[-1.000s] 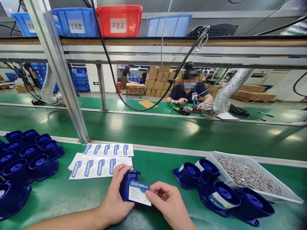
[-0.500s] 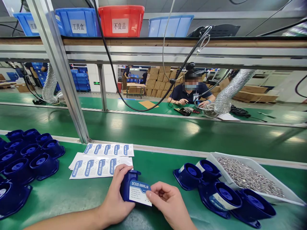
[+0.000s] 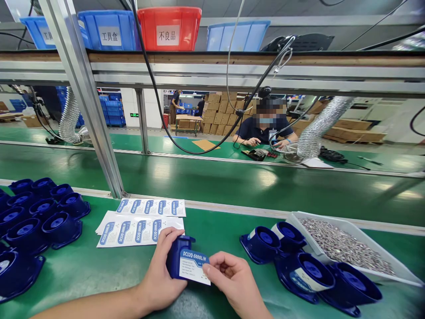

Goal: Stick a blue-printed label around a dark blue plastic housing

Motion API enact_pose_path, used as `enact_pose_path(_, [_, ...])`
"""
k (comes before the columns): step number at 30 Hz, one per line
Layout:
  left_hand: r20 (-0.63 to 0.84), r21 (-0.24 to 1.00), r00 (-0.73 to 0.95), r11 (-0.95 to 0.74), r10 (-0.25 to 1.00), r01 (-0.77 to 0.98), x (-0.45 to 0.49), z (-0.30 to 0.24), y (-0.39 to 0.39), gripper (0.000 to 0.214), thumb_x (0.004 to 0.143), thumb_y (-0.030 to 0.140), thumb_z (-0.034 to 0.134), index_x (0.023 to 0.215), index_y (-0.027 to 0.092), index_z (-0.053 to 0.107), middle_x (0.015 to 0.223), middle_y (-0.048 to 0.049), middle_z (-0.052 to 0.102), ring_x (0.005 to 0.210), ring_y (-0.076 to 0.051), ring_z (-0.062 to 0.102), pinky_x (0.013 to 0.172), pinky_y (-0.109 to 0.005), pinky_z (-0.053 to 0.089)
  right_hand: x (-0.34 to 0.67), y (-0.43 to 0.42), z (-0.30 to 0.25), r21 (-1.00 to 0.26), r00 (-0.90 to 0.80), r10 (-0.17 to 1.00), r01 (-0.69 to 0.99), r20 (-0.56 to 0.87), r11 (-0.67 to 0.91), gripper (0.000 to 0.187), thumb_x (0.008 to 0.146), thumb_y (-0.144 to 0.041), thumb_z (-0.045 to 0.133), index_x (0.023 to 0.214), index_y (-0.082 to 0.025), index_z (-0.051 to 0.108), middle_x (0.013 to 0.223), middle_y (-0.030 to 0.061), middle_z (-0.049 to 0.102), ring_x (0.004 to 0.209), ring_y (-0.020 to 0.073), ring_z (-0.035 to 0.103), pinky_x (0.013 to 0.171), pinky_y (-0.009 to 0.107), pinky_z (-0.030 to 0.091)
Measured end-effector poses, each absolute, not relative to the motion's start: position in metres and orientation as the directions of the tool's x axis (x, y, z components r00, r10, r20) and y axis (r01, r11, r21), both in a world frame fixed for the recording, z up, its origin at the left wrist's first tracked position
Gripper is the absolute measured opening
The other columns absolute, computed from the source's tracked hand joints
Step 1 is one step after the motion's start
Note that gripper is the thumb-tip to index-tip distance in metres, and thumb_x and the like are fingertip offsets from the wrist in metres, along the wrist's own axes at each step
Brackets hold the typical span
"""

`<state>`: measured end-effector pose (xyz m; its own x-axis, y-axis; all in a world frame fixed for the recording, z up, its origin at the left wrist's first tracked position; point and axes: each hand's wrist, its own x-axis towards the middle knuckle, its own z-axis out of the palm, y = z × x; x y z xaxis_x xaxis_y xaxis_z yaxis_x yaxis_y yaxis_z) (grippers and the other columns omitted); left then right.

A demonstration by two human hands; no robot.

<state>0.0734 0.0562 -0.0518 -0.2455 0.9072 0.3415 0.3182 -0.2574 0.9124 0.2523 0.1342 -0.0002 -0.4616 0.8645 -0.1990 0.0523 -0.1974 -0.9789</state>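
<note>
My left hand (image 3: 162, 274) is wrapped round a dark blue plastic housing (image 3: 175, 257) standing on the green bench near the front edge. A blue-and-white label (image 3: 193, 266) reading DCS2Q-5000L/H lies against the housing's side. My right hand (image 3: 232, 279) pinches the label's right edge with curled fingers. Sheets of matching labels (image 3: 136, 228) lie just behind my left hand.
Several unlabelled blue housings (image 3: 36, 212) cluster at the left; labelled ones (image 3: 299, 261) sit at the right beside a white tray of small metal parts (image 3: 345, 246). A slanted metal post (image 3: 86, 97) rises at the left. Beyond the conveyor, a person (image 3: 265, 128) works opposite.
</note>
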Motion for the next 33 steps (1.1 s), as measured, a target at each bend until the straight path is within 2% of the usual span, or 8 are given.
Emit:
enact_pose_path(14, [0.340, 0.912, -0.244, -0.255, 0.908, 0.322, 0.073, -0.052, 0.056, 0.091, 0.070, 0.000, 0.064, 0.149, 0.040, 0.040, 0.150, -0.0058, 0.032, 0.145, -0.029, 0.038, 0.124, -0.049, 0.028, 0.255, 0.137, -0.006, -0.980, -0.474, 0.858, 0.063, -0.197, -0.190, 0.047, 0.069, -0.054, 0.090, 0.070, -0.012, 0.069, 0.064, 0.0035, 0.058, 0.062, 0.0116, 0.046, 0.061, 0.025, 0.036])
enact_pose_path(18, [0.342, 0.909, -0.248, -0.251, 0.907, 0.334, 0.073, -0.054, 0.056, 0.095, 0.068, -0.002, 0.065, 0.149, 0.041, 0.039, 0.151, -0.0052, 0.032, 0.145, -0.029, 0.038, 0.125, -0.049, 0.027, 0.258, 0.141, -0.012, -0.976, -0.545, 0.810, 0.105, -0.217, -0.190, 0.048, 0.072, -0.056, 0.088, 0.072, -0.012, 0.069, 0.066, 0.0041, 0.058, 0.062, 0.0120, 0.047, 0.062, 0.025, 0.038])
enact_pose_path(26, [0.347, 0.910, -0.244, -0.262, 0.906, 0.322, 0.073, -0.055, 0.055, 0.097, 0.067, -0.003, 0.062, 0.150, 0.041, 0.039, 0.151, -0.0052, 0.031, 0.145, -0.029, 0.038, 0.124, -0.050, 0.028, 0.253, 0.135, -0.003, -0.979, -0.469, 0.860, 0.067, -0.202, -0.194, 0.049, 0.068, -0.056, 0.089, 0.069, -0.012, 0.068, 0.064, 0.0034, 0.056, 0.062, 0.0117, 0.045, 0.062, 0.025, 0.035])
enact_pose_path(33, [0.363, 0.899, -0.246, -0.269, 0.899, 0.344, 0.073, -0.054, 0.054, 0.094, 0.069, 0.000, 0.063, 0.149, 0.042, 0.039, 0.150, -0.0044, 0.033, 0.145, -0.029, 0.039, 0.124, -0.050, 0.029, 0.262, 0.148, -0.021, -0.977, -0.582, 0.784, 0.146, -0.214, -0.158, 0.051, 0.078, -0.060, 0.083, 0.077, -0.011, 0.070, 0.068, 0.0048, 0.058, 0.064, 0.0117, 0.046, 0.063, 0.025, 0.037])
